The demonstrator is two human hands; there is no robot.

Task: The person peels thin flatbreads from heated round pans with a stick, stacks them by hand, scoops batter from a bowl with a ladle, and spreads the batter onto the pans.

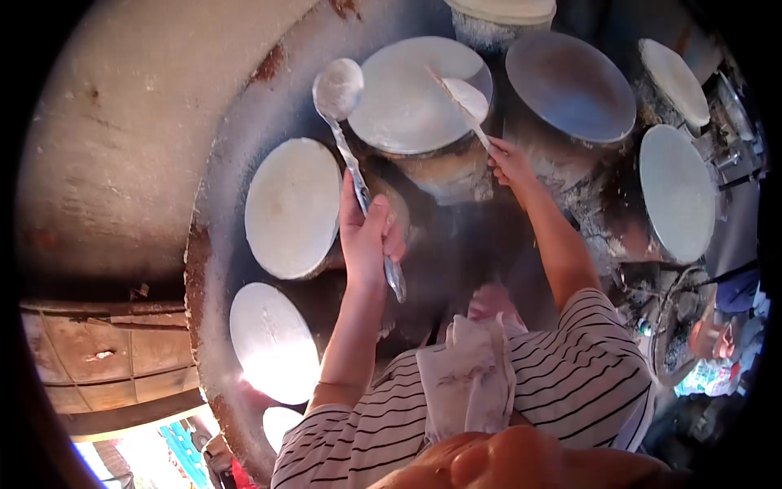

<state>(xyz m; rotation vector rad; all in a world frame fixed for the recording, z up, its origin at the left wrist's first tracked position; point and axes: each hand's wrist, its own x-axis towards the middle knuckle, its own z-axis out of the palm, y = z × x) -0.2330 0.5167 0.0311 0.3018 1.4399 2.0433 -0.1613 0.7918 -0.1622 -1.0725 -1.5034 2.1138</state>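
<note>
Steam-hazed cooking station with round griddle plates, a ladle and a spatula

Curved around the fingers is a sooty stove rim (213, 163), with pale round plates inside it. The left hand (371, 232) curls its fingers around the handle of a metal ladle (338, 88), thumb laid along it; the bowl, coated whitish, hangs beyond the fingertips. The right hand (511, 163) pinches the near end of a thin spatula (464, 110) between thumb and fingers, its tip reaching over the far griddle plate (395, 102). Left of the ladle fingers sits another plate (292, 208); beyond and right of the spatula fingers lies a darker plate (570, 85).
</note>
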